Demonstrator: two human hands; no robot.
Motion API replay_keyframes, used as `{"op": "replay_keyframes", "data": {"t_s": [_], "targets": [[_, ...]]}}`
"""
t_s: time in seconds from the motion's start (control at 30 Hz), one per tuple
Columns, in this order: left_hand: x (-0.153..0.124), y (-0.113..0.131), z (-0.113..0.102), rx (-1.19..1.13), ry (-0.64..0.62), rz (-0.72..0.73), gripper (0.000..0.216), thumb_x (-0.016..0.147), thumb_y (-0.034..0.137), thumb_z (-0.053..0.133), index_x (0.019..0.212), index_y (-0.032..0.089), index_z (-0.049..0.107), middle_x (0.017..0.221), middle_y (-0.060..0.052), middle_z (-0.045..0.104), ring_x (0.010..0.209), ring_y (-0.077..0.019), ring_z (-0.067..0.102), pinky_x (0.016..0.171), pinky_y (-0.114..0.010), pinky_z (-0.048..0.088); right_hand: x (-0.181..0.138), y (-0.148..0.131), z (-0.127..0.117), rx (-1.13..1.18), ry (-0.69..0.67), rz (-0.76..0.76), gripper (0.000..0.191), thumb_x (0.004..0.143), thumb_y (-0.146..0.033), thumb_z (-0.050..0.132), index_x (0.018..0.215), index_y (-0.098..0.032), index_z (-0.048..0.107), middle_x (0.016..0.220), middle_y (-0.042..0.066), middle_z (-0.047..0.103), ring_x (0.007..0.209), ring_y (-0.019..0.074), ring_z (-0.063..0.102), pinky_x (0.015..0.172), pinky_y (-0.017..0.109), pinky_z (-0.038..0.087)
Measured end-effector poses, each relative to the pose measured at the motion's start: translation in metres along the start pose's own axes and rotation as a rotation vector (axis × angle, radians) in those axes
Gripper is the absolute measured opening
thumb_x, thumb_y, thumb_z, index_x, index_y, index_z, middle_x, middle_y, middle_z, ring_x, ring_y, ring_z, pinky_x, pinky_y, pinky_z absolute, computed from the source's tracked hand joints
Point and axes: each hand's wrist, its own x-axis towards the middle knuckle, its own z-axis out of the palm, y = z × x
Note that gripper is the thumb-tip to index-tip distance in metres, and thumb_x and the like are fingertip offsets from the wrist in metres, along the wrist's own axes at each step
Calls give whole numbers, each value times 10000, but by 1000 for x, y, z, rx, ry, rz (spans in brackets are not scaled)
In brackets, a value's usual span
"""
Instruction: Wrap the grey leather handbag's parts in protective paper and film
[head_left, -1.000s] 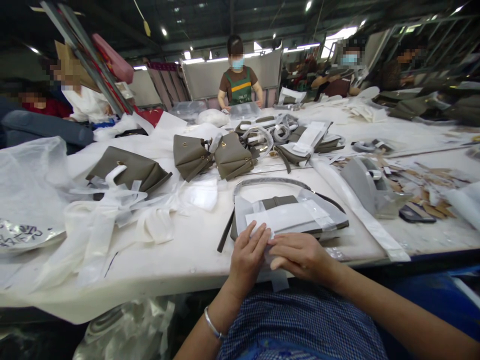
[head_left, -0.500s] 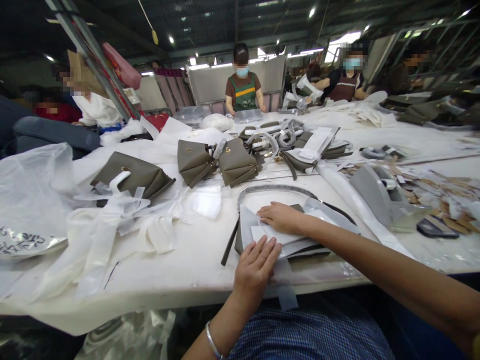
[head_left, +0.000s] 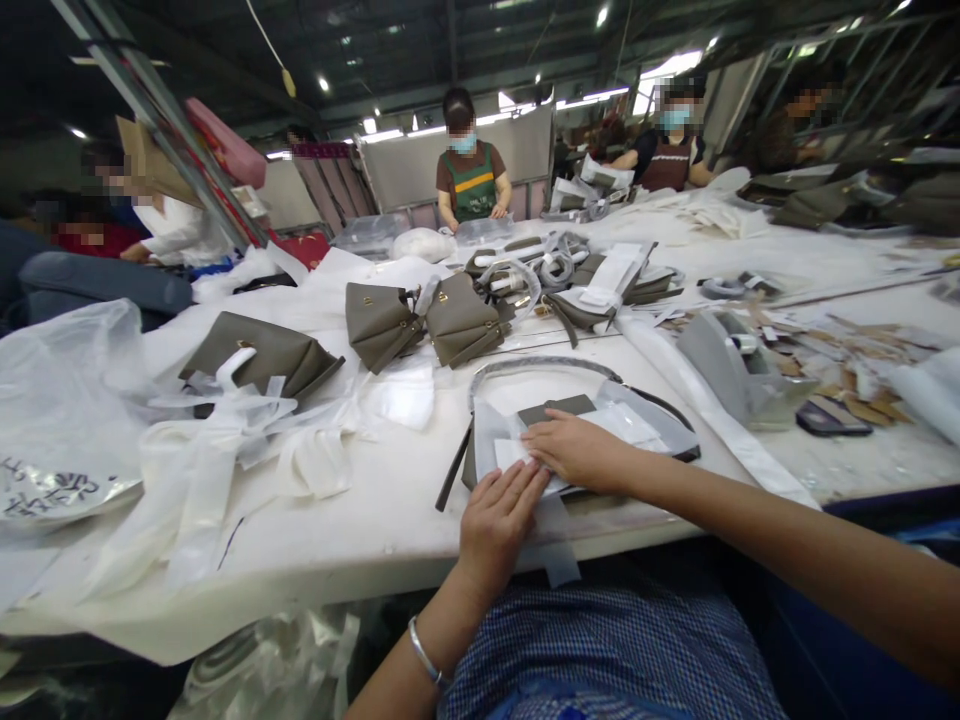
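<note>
All fingers (head_left: 517, 488) lie extended, clasping nothing visible. Your right hand (head_left: 576, 448) rejoins your left hand (head_left: 493, 517), apparently pressing the paper (head_left: 509, 454).

The olive-grey bag (head_left: 556, 408) lies flat near the front edge of the bench (head_left: 397, 500), its wrapped handle (head_left: 546, 365) arched beyond the far side and a dark strap end (head_left: 454, 466) jutting out at the left. Pale sheeting (head_left: 489, 426) covers much of its upper face, with white paper (head_left: 511, 453) on top, partly hidden.
</note>
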Motion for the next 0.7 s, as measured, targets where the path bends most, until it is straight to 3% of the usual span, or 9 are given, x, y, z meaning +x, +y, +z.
{"op": "replay_keyframes", "data": {"t_s": [0.07,0.17,0.23,0.3,0.33,0.4,0.47,0.53,0.7], "targets": [[0,0,0,-8,-3,0,443,967,101,486,1399,196,508,1347,-35,615,1242,-192,584,1056,-380,470,-19,-10,-3,69,64,9,279,975,-166,451,1105,-132,695,1165,111,714,1124,246,642,1061,490,415],[-1,-1,0,-22,-8,-12,460,955,106,502,1403,211,503,1361,-26,604,1248,-195,578,1056,-388,470,-46,-19,0,210,296,47,274,1005,-254,450,1084,-188,703,1115,60,733,1066,199,664,1068,431,432],[-1,-1,0,-31,-15,-16,472,943,100,509,1400,219,507,1369,-25,599,1255,-194,573,1062,-387,464,-54,-16,2,252,452,83,281,1013,-282,446,1128,-194,687,1156,53,719,1104,179,644,1088,387,420],[-2,-2,-1,-36,-34,-15,501,921,83,516,1403,221,506,1376,-31,593,1268,-196,562,1072,-387,457,-47,-5,2,209,507,128,318,1012,-297,445,1222,-163,644,1253,86,675,1209,204,588,1104,396,400],[-2,-2,-1,-33,-46,-17,525,906,67,516,1407,223,502,1382,-32,588,1276,-196,556,1078,-388,452,-38,2,0,167,473,148,344,1011,-306,447,1258,-145,623,1291,106,652,1269,231,545,1113,421,384],[-3,-2,-1,-24,-68,-21,573,873,35,510,1415,224,494,1393,-32,577,1286,-194,547,1088,-385,441,-9,18,-5,83,268,174,372,1013,-324,432,1270,-131,621,1317,135,631,1344,273,473,1120,462,354],[-3,-1,-2,-17,-76,-22,601,850,19,498,1416,221,493,1397,-31,573,1290,-191,543,1097,-382,430,23,31,-11,34,24,187,375,1016,-330,412,1189,-126,676,1242,159,670,1298,295,521,1077,457,386],[-2,0,-3,-18,-85,-23,599,845,29,498,1413,218,495,1397,-32,572,1295,-193,538,1104,-382,423,50,37,-15,19,-130,200,397,1008,-320,407,1080,-95,726,1125,200,709,1159,311,625,980,425,455],[-2,1,-3,-35,-85,-33,558,869,66,515,1404,224,504,1389,-29,581,1292,-187,540,1103,-379,425,75,38,-13,34,-192,191,404,969,-290,440,991,-37,755,1064,253,710,1057,336,670,881,386,489]]}}
